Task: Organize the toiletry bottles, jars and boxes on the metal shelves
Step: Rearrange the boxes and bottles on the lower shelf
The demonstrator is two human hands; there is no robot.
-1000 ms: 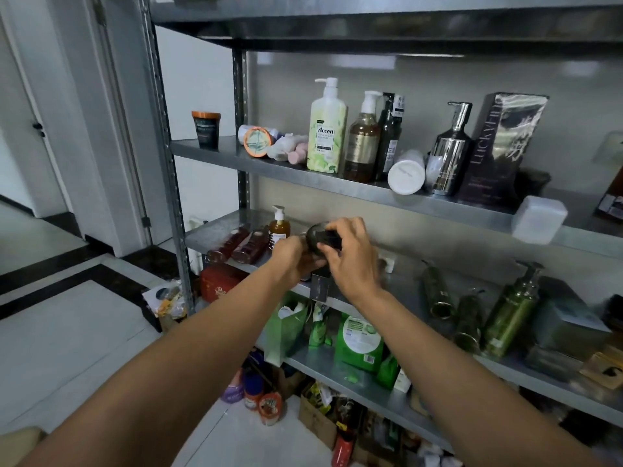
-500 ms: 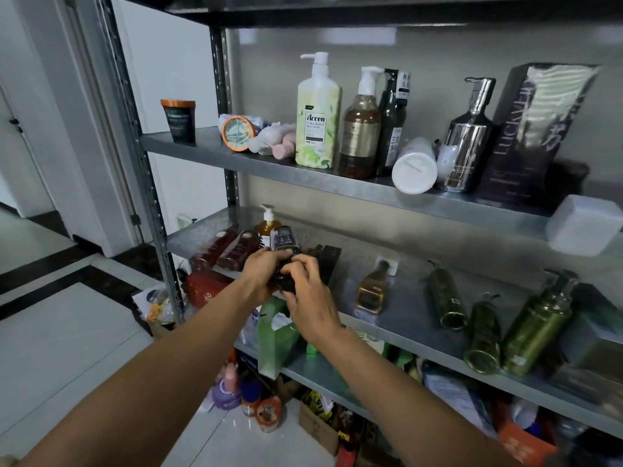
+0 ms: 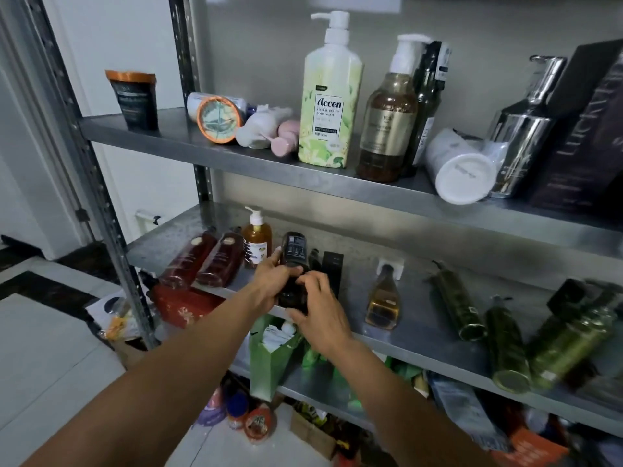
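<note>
Dark plastic btl (image 3: 294,254), white print on label, is at the front edge of mid shelf (image 3: 421,335), just right of amber pump btl (image 3: 257,242). L hand (image 3: 269,281) wraps curled fingers round its left side. R hand (image 3: 320,315) grips the lower end, fingers bent over it. Base is hidden, so can't tell if it rests on the metal. Contents don't show thru the dark wall.

Mid shelf: amber pump btl upright, orange-brown liquid, nearly full. 2 red btls (image 3: 188,261) lie side by side w/ dark red liquid. 1 small flask (image 3: 384,299) lies flat, golden liquid pooled at its near end. 3 green btls (image 3: 505,345) lie or tilt at right, blurred.

Top shelf (image 3: 168,129): 1 black jar (image 3: 135,99) w/ orange lid, 1 round tin (image 3: 219,117) on its side, 1 pale green Accen body wash (image 3: 330,96) upright, 1 brown-gold pump btl (image 3: 387,126), 1 white tub (image 3: 462,166) lying down, 1 chrome pump btl (image 3: 526,139), 1 dark box (image 3: 583,129).

Lower down: 1 green paper bag (image 3: 273,355) holding white packets.
</note>
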